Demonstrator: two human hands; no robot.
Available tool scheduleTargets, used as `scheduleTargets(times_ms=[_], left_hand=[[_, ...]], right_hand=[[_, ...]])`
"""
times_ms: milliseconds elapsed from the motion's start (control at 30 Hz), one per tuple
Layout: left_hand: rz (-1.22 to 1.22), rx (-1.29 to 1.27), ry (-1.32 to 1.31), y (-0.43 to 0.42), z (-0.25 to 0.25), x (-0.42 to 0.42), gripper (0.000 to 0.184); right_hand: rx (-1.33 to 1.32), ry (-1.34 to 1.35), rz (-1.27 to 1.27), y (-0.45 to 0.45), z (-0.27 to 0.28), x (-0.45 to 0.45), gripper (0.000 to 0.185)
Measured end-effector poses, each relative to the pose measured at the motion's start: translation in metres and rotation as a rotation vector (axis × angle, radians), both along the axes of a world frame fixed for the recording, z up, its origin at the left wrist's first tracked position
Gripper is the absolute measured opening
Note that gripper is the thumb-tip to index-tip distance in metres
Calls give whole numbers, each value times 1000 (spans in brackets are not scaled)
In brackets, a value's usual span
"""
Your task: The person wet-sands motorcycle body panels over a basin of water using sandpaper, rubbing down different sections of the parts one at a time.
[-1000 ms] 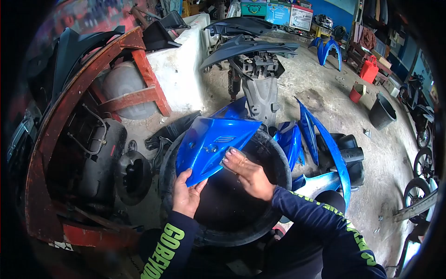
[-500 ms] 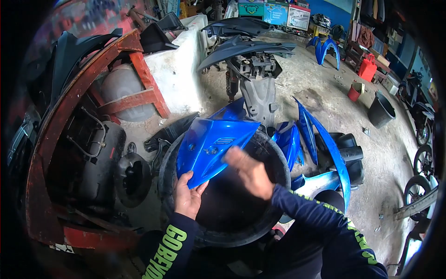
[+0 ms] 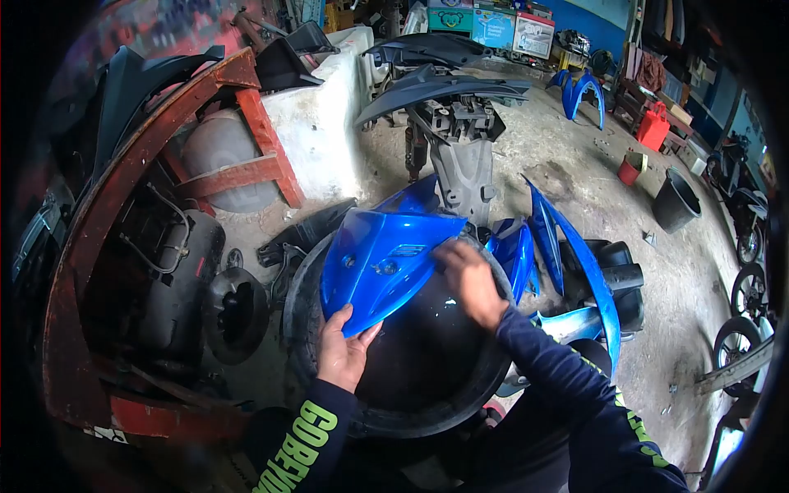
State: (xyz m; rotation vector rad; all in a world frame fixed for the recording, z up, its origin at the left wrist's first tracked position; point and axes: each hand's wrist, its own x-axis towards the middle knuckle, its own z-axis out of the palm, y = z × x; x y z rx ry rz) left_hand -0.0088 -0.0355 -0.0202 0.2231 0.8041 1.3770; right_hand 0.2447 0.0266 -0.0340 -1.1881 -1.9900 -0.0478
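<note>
My left hand grips the lower tip of a glossy blue motorcycle fairing panel, thumb on its face and fingers behind. The panel is tilted above a round black tub with a dark inside, and small white specks show there. At the panel's right edge is my right hand, its fingers curled together and slightly blurred. Whatever they may hold is hidden. Another blue panel shows behind the tub's far rim.
More blue fairing pieces and a long curved blue panel lie right of the tub. A red wooden frame and a black cylindrical tank stand left. Ahead are a partly stripped motorcycle body and a dark bucket.
My right hand has moved right across the panel to its right edge. The left hand keeps its hold. The whole view has shifted slightly.
</note>
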Motion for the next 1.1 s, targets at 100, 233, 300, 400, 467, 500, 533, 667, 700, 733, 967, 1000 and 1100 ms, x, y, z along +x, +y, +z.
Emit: scheduleTargets(times_ms=[100, 233, 300, 400, 467, 500, 533, 667, 700, 733, 967, 1000, 1100], left_hand=[[-17, -37, 29, 3, -2, -4, 39], [14, -16, 21, 0, 0, 1, 37], [13, -7, 43, 5, 0, -5, 36], [17, -13, 44, 3, 6, -1, 37], [17, 7, 53, 2, 3, -1, 37], [13, 7, 48, 4, -2, -3, 38], [8, 12, 39, 6, -3, -2, 40], [7, -21, 48, 3, 1, -3, 42], [9, 8, 42, 4, 2, -1, 42], [15, 37, 32, 4, 2, 0, 42], [-21, 12, 34, 1, -2, 0, 43], [-9, 43, 25, 2, 1, 2, 43], [35, 76, 30, 0, 9, 4, 43]], right_hand=[[39, -96, 215, -12, 12, -8, 40], [-97, -83, 18, 9, 13, 9, 39], [-10, -91, 192, -8, 26, -6, 34], [-10, -20, 101, 11, 10, 10, 36], [-33, 23, -28, 24, 9, 15, 35], [-36, 23, -29, 20, 2, 13, 35], [-5, -8, 82, 9, 6, 3, 32], [1, -9, 112, 16, -6, 5, 37], [-47, -2, -12, 28, -12, 17, 41], [-59, -40, -55, 29, -4, 21, 42], [-23, -31, 31, 5, 4, 3, 30], [-61, 12, -68, 14, 7, 11, 30], [60, -107, -18, -1, -4, -3, 38]])
